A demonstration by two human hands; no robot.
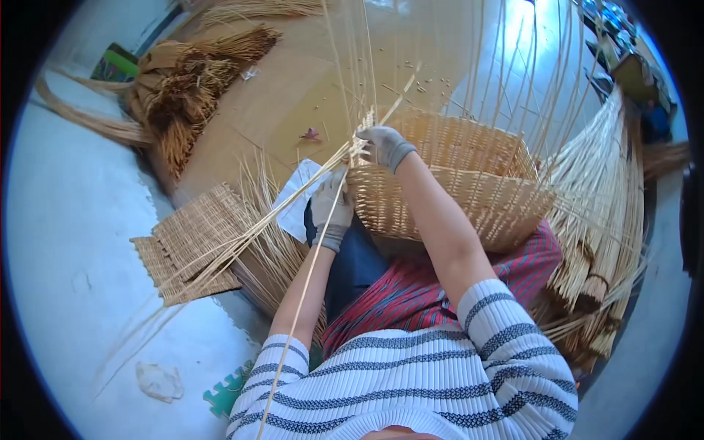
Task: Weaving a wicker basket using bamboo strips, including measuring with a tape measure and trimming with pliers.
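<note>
A rectangular wicker basket [455, 204], partly woven, rests tilted against my lap, its tall upright stakes [504, 81] rising from the walls. At its left corner my right hand [385, 147], in a grey glove, closes its fingers on the weaving strands. Just below it, my gloved left hand [334, 205] bears on the outside of the same corner with its fingers bent; what lies under its fingertips is partly hidden. A bundle of loose strands [271, 218] runs from the corner down to the left. One long strand [299, 297] trails over my left forearm toward my chest.
Woven mats [198, 235] lie at the left beside a white sheet [295, 196]. Brown fibre bundles [192, 88] stand at the far left, with a tall pale reed bundle [598, 183] at right. Clippings litter the floor, and a green foam piece [227, 390] lies near my left elbow.
</note>
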